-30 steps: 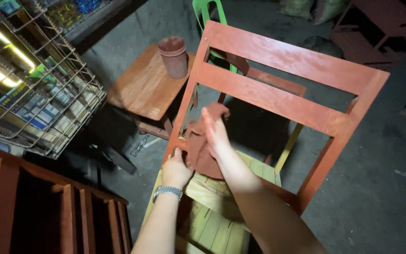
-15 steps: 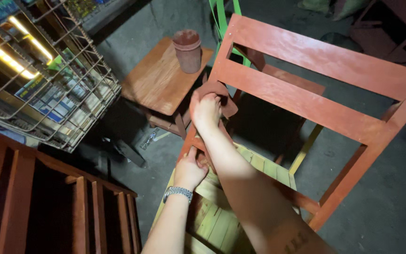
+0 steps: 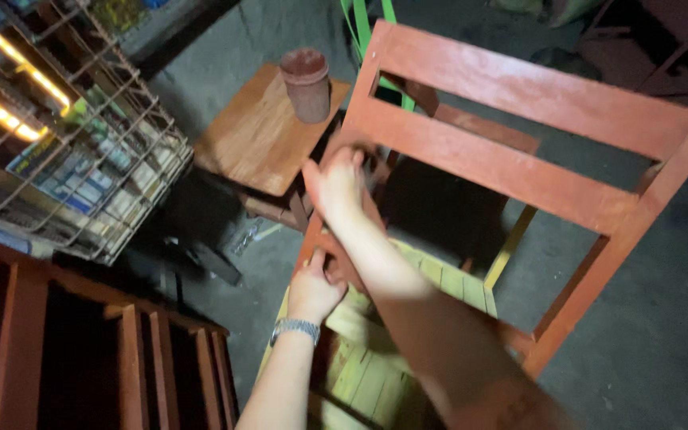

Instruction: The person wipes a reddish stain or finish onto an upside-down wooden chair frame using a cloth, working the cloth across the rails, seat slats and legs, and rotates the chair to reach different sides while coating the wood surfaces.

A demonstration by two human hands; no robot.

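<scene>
A wooden chair with a red-brown back (image 3: 519,99) and pale yellow seat slats (image 3: 376,354) stands in front of me. My right hand (image 3: 336,187) presses a red-brown rag (image 3: 357,142) against the chair's left upright, just below the lower back rail. My left hand (image 3: 312,283), with a wristwatch on the wrist, grips the same upright lower down, near the seat. The rag is blurred and partly hidden by my fingers.
A small wooden table (image 3: 256,135) behind the chair carries a red-stained can (image 3: 306,84). A wire rack (image 3: 73,167) with lit shelves stands at the left. A red-brown slatted frame (image 3: 81,350) lies at the lower left. Green chair legs (image 3: 364,24) show at the top. The floor is grey concrete (image 3: 662,318).
My right hand has slid the rag up the left upright toward the back rails. My left hand has kept its grip lower on the post.
</scene>
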